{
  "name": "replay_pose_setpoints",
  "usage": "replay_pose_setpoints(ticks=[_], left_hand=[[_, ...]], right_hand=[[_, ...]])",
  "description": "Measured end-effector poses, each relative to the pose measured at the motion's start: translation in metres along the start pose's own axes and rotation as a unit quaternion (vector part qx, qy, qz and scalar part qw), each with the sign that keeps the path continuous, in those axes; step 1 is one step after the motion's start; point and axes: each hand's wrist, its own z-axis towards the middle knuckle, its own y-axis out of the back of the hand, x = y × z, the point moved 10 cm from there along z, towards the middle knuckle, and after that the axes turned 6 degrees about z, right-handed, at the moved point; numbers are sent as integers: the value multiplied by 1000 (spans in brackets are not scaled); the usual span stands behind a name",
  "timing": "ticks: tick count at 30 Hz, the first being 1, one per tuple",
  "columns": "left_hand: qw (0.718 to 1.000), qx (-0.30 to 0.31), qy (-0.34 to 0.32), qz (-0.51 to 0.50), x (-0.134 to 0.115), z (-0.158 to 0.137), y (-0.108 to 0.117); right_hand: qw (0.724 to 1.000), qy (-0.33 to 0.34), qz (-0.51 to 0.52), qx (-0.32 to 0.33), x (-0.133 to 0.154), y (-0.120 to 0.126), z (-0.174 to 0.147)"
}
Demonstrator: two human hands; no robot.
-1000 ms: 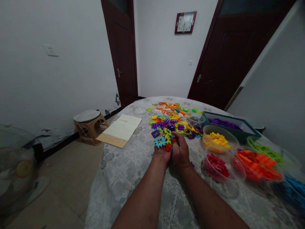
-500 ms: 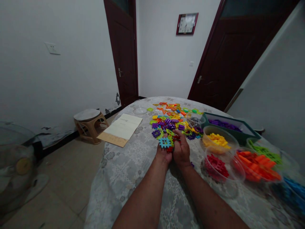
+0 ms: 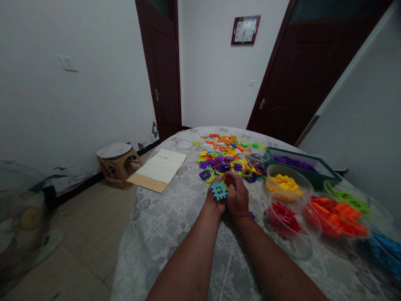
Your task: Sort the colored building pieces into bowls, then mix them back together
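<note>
My left hand [image 3: 215,200] and my right hand [image 3: 238,195] are close together over the near middle of the table. Between them is a light blue square lattice building piece [image 3: 219,190], its toothed face turned toward me. My left fingers are closed under it, and my right thumb and fingers press at its right side. Bits of green and red plastic show behind the blue piece, partly hidden by my fingers. Just beyond my hands lies a spread of mixed building pieces [image 3: 222,165], with purple and green gear shapes nearest.
To the right stand clear tubs of yellow pieces [image 3: 285,184], red pieces [image 3: 283,219] and orange pieces [image 3: 336,213]. Behind them is a green box [image 3: 328,167] with purple pieces. Papers [image 3: 163,165] lie on the left. A stool [image 3: 119,165] and a fan [image 3: 29,219] stand beside the table.
The blue lattice piece has turned and shifted slightly right and down in my hands. Less of the red and green plastic behind it shows now.
</note>
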Motion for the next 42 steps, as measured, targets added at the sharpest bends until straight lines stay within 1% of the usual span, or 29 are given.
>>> replay_pose_setpoints(ticks=[2,4,7,10,13,15,17,18,21,23,25,27,29,31,32,34,37,39,40,42], left_hand=[[1000,-1,12,3,0,0,1],[1000,9,6,-12,-2,-1,-1],[999,16,-17,-31,-9,-2,-6],[999,-1,-21,-31,-13,-2,-4],[999,-7,-22,-43,-17,-2,-2],[998,-10,-25,-51,-19,-3,-1],[998,-14,-29,-51,-21,-4,0],[998,-15,-28,-47,-21,-5,0],[999,-21,-15,-42,-20,-6,1],[999,-33,-9,-40,-20,-7,3],[999,-42,-10,-34,-21,-8,5],[999,-42,-15,-22,-24,-9,5],[999,-40,-20,-10,-26,-9,4],[999,-42,-24,5,-28,-10,3],[999,-43,-29,14,-30,-11,3],[998,-39,-41,28,-34,-10,1],[998,-20,-39,41,-37,-8,-2],[998,-11,-42,47,-41,-7,-3],[998,-9,-45,51,-43,-8,-4],[997,-11,-51,55,-47,-9,-4]], right_hand=[[999,-24,36,-8,-2,2,-1],[998,-40,48,-21,0,4,-1],[997,-49,31,-48,6,11,1],[995,-67,27,-67,6,18,4],[994,-80,13,-69,5,24,7],[996,-62,-11,-59,12,30,11],[998,-38,-47,-28,25,36,15],[997,-29,-68,-1,32,38,15],[984,-12,-128,120,52,38,5],[961,-8,-164,221,61,32,-16],[931,-14,-196,309,64,27,-44],[901,-21,-231,367,64,24,-69],[875,-21,-269,403,64,21,-86],[854,-21,-299,425,64,18,-96],[848,-21,-307,431,64,16,-99],[845,-14,-317,431,63,13,-99],[846,-2,-336,414,54,14,-94],[855,-12,-340,391,45,20,-88],[865,-21,-333,375,44,24,-85],[897,-39,-284,337,48,35,-76]])
